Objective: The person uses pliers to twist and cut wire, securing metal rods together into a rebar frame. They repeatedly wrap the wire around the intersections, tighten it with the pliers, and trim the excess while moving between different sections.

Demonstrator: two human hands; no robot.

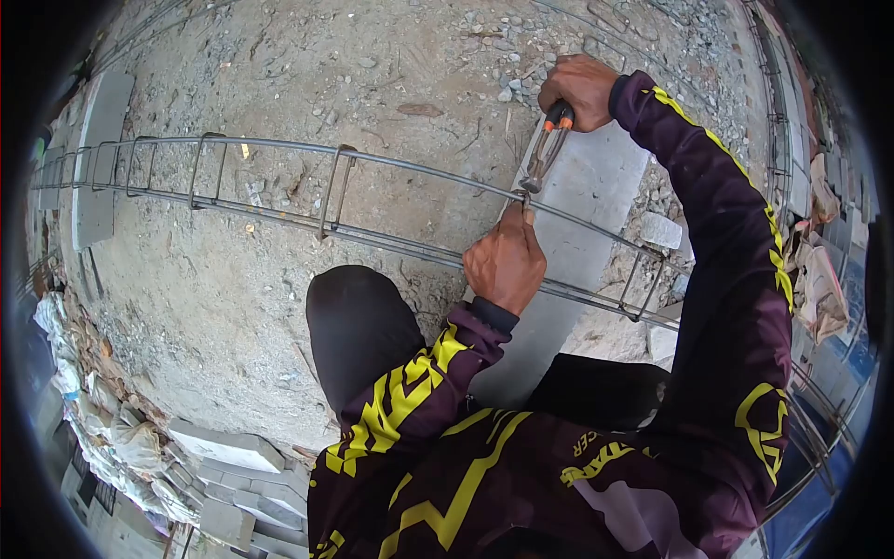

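A long cage of steel bars point(400, 164) with square stirrups point(337, 191) runs across the view, over a grey concrete slab point(582, 177). My right hand point(579, 91) is closed round the black and orange handles of pliers point(548, 147), whose jaws point down at the upper bar. Just below the jaws, my left hand point(506, 261) is closed at the bar, its thumb and forefinger pinched beside a stirrup. What those fingertips hold is too small to make out.
Another slab point(101, 158) lies under the cage's left end. Grey blocks point(228, 445) and plastic sacks point(130, 443) are at the lower left. Gravel point(512, 65) lies near the top, a white stone point(659, 230) at the right, and crumpled brown paper point(819, 289) beyond.
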